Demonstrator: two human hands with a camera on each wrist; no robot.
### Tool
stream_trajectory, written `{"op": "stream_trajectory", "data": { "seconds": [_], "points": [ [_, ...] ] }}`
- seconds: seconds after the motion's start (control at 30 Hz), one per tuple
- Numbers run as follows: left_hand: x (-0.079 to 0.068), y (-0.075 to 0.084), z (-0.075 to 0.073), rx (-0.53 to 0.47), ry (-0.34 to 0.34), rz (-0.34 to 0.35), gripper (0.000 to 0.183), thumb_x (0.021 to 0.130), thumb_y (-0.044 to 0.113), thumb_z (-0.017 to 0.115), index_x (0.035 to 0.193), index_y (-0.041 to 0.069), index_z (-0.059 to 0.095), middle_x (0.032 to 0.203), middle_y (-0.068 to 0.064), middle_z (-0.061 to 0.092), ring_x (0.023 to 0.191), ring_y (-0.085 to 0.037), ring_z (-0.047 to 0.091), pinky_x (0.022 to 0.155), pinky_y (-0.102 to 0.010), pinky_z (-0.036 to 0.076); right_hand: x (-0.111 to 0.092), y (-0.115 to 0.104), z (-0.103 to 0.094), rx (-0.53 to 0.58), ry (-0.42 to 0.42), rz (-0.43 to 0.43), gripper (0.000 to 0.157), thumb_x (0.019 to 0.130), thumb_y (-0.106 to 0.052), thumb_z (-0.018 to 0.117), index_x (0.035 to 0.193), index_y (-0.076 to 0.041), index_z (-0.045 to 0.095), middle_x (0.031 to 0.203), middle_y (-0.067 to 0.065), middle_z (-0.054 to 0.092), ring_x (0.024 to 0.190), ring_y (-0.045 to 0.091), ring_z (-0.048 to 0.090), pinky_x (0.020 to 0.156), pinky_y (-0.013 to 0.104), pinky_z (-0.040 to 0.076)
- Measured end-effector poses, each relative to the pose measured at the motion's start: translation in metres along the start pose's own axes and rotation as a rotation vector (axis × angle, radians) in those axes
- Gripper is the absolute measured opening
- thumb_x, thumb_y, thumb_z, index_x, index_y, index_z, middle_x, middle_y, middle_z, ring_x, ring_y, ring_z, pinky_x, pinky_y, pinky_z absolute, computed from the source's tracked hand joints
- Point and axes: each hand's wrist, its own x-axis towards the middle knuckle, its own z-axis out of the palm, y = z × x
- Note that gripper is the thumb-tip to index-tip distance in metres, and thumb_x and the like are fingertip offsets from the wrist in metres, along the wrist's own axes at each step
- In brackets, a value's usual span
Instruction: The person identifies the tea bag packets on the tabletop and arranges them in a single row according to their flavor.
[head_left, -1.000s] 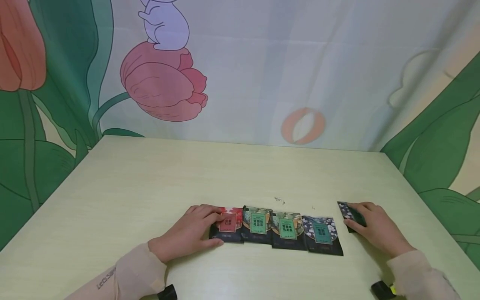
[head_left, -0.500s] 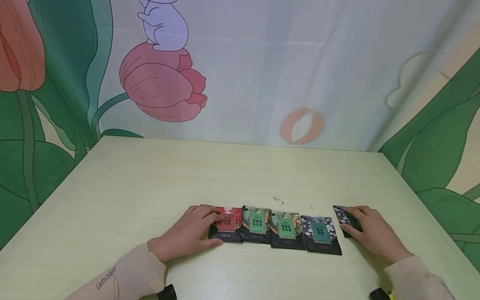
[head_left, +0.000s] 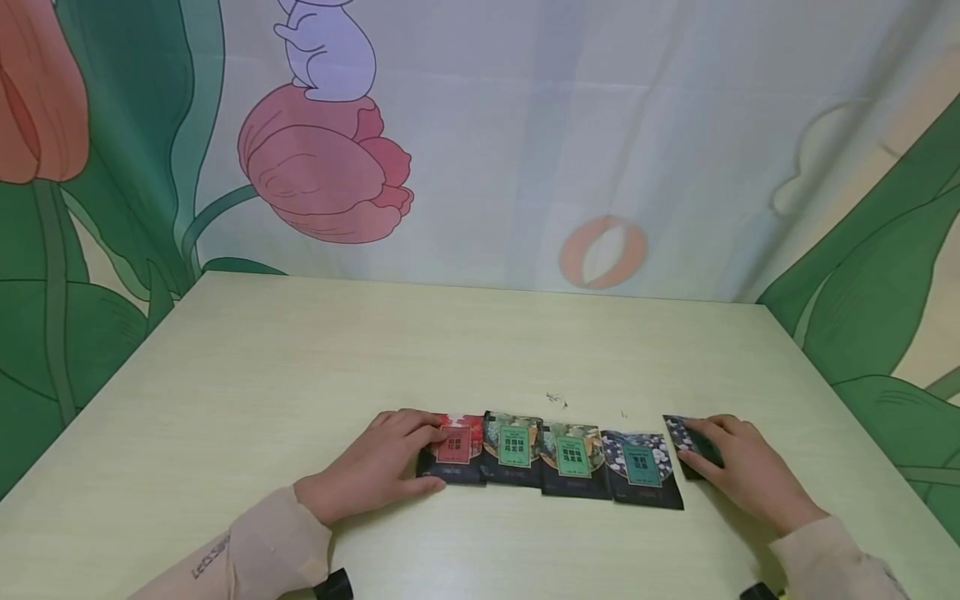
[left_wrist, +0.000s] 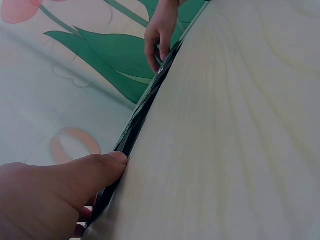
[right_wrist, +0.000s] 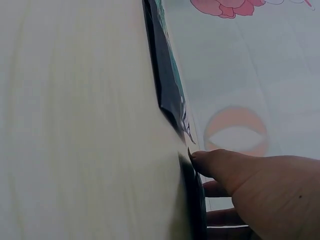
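Note:
Several flat tea sachets lie in a row on the table. At the left end is a red tea sachet (head_left: 467, 450), gripped along its left side by my left hand (head_left: 381, 468), thumb by the near edge. To its right come two green-labelled tea sachets (head_left: 514, 447) and a blue flowered tea sachet (head_left: 643, 469), their edges touching or overlapping. My right hand (head_left: 748, 473) holds a second blue flowered tea sachet (head_left: 677, 432) by its right side, partly covered by the fingers. A narrow gap separates it from the row's right end, seen in the right wrist view too.
The pale table (head_left: 360, 350) reaches back to a printed curtain (head_left: 480, 167) with tulips and a rabbit. Small dark marks (head_left: 557, 399) show on the tabletop behind the row. Black wrist devices (head_left: 334, 585) sit under the sleeves.
My right hand has slid its blue flowered tea sachet left and slightly nearer, narrowing the gap to the row. The left hand and the rest of the row stay where they were.

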Motion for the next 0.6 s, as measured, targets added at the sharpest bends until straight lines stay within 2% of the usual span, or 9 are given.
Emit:
{"op": "stream_trajectory", "data": {
  "seconds": [0.6],
  "points": [
    [-0.0003, 0.0017, -0.0013, -0.005, 0.011, 0.01, 0.06, 0.082, 0.05, 0.07, 0.128, 0.012, 0.06, 0.136, -0.004, 0.054, 0.128, -0.024, 0.047, 0.11, -0.046, 0.036, -0.0091, -0.0033, -0.0004, 0.011, 0.005, -0.021, 0.051, 0.091, -0.037, 0.063, 0.128, -0.001, 0.059, 0.122, 0.028, 0.055, 0.111, 0.047, 0.051, 0.092, 0.063, 0.043]
  ]
}}
